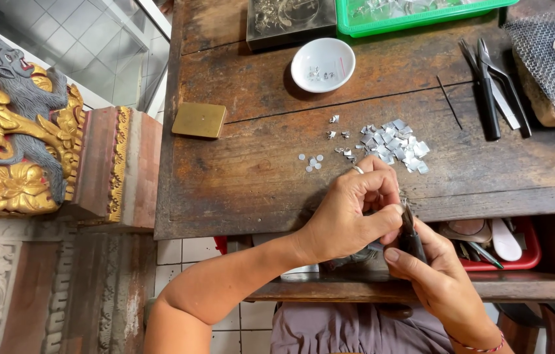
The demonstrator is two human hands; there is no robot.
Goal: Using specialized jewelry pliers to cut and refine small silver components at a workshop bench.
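Head view: at the tabletop's [238,177] near edge, the left hand [349,219] pinches something too small to make out, and the right hand [431,272] grasps dark pliers [410,233]. Bracing both wrists would steady the pinch.

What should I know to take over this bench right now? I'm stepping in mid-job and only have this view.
Left hand: fingers pinched together at the tool tip; what they pinch is too small to see. A ring is on one finger.
Right hand: gripping dark small pliers, tips up toward the left fingers.
On the wooden bench: a pile of cut silver pieces, a few small round discs, a white dish with some bits in it, a brass square plate, spare pliers.
Judging by the pile, most pieces look untouched.
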